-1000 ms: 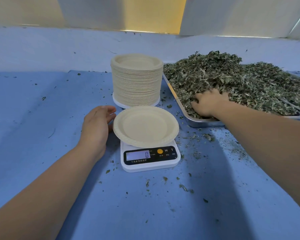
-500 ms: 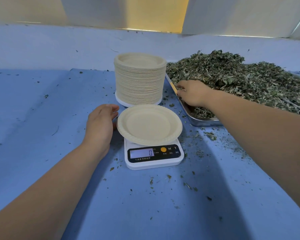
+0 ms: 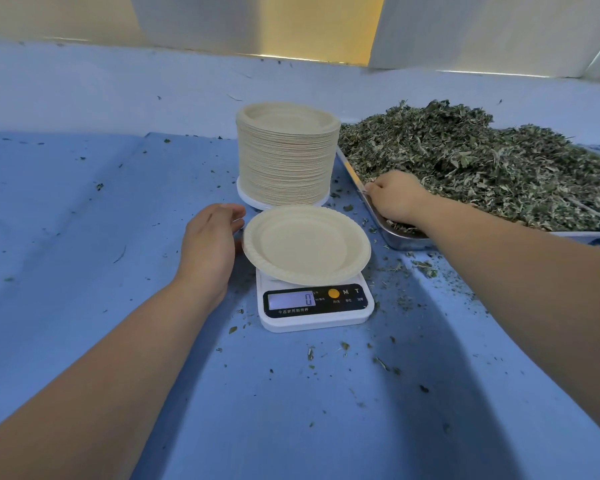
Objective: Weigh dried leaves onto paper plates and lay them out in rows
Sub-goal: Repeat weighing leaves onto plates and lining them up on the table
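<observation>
While an empty paper plate (image 3: 305, 244) sits on a small white scale (image 3: 316, 306) whose display reads 0, the left hand (image 3: 210, 244) lies just beside the plate's left rim, fingers relaxed, holding nothing; the right hand (image 3: 394, 199) reaches into the near corner of a metal tray (image 3: 406, 239) heaped with dried leaves (image 3: 482, 161), knuckles up, fingers curled down among them; whether they grip any leaves is hidden; a tall stack of paper plates (image 3: 286, 157) stands behind the scale, beside the tray; leaf crumbs (image 3: 381, 363) dot the blue worktop (image 3: 84, 220).
</observation>
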{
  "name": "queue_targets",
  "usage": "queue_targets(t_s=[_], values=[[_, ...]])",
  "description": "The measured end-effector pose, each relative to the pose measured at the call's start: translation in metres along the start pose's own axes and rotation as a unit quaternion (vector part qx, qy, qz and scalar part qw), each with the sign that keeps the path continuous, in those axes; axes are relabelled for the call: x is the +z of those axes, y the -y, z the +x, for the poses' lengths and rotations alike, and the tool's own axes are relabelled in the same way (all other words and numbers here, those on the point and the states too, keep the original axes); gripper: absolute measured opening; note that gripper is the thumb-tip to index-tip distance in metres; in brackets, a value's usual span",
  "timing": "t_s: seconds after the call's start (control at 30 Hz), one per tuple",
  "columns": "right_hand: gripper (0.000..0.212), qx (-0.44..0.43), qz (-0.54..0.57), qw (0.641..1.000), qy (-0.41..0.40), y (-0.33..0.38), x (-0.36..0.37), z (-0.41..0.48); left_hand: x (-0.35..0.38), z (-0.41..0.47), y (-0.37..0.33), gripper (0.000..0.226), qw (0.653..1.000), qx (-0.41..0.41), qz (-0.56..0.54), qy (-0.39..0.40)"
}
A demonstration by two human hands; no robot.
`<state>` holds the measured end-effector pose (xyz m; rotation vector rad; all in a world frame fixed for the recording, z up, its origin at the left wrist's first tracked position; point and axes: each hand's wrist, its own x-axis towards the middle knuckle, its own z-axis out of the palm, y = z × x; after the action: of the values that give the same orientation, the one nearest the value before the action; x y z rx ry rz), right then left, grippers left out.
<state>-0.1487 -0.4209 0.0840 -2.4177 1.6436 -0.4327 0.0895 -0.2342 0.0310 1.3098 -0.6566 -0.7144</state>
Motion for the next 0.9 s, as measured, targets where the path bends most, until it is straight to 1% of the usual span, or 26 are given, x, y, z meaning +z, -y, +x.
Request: queue_targets(t_s=[0.07, 0.1, 0.13, 0.2, 0.23, 0.27, 0.3, 0.33, 0.37, 0.47, 0.57, 0.67, 0.8, 0.9], values=[[0.047, 0.001, -0.008, 0.999, -0.034, -0.002, -0.006, -0.003, 0.000, 0.001, 0.000, 0.026, 1.000, -0.003, -0.003, -0.001], [0.044, 0.002, -0.018, 0.999, -0.039, -0.003, -0.011, -0.004, 0.001, 0.001, 0.000, 0.026, 1.000, -0.004, -0.004, -0.002], [0.041, 0.003, -0.026, 0.999, -0.030, -0.004, -0.015, -0.006, 0.000, 0.001, 0.001, 0.026, 1.000, -0.005, -0.004, -0.003], [0.041, 0.016, -0.043, 0.999, 0.029, 0.000, -0.022, -0.013, 0.001, 0.002, 0.001, 0.026, 1.000, -0.008, -0.003, -0.004], [0.048, 0.026, -0.045, 0.997, 0.064, 0.002, -0.023, -0.017, 0.000, 0.002, 0.001, 0.026, 1.000, -0.009, -0.004, -0.004], [0.059, 0.034, -0.042, 0.995, 0.088, 0.005, -0.022, -0.022, 0.000, 0.002, 0.001, 0.027, 1.000, -0.010, -0.006, -0.004], [0.068, 0.030, -0.038, 0.994, 0.102, 0.006, -0.019, -0.027, 0.000, 0.002, 0.001, 0.027, 1.000, -0.011, -0.006, -0.003], [0.073, 0.021, -0.043, 0.993, 0.105, 0.006, -0.013, -0.030, 0.000, 0.002, 0.001, 0.027, 1.000, -0.011, -0.005, -0.003], [0.072, 0.011, -0.056, 0.993, 0.099, 0.004, -0.006, -0.033, 0.000, 0.002, 0.001, 0.027, 1.000, -0.010, -0.002, -0.004], [0.052, 0.011, -0.057, 0.997, 0.060, -0.001, 0.006, -0.035, 0.000, 0.002, 0.001, 0.027, 1.000, -0.005, 0.003, -0.004], [0.053, 0.011, -0.027, 0.999, 0.026, -0.002, 0.003, -0.034, 0.000, 0.002, 0.001, 0.027, 1.000, -0.003, -0.001, -0.004], [0.051, -0.005, -0.031, 0.999, -0.023, -0.004, -0.002, -0.032, -0.001, 0.001, 0.001, 0.026, 1.000, -0.005, -0.003, -0.001], [0.047, -0.012, 0.010, 0.993, -0.115, -0.006, -0.008, -0.030, 0.000, 0.001, 0.000, 0.026, 1.000, -0.010, -0.006, 0.001], [0.046, -0.011, 0.026, 0.990, -0.138, -0.007, -0.009, -0.028, -0.001, 0.000, 0.000, 0.026, 1.000, -0.010, -0.004, 0.005]])
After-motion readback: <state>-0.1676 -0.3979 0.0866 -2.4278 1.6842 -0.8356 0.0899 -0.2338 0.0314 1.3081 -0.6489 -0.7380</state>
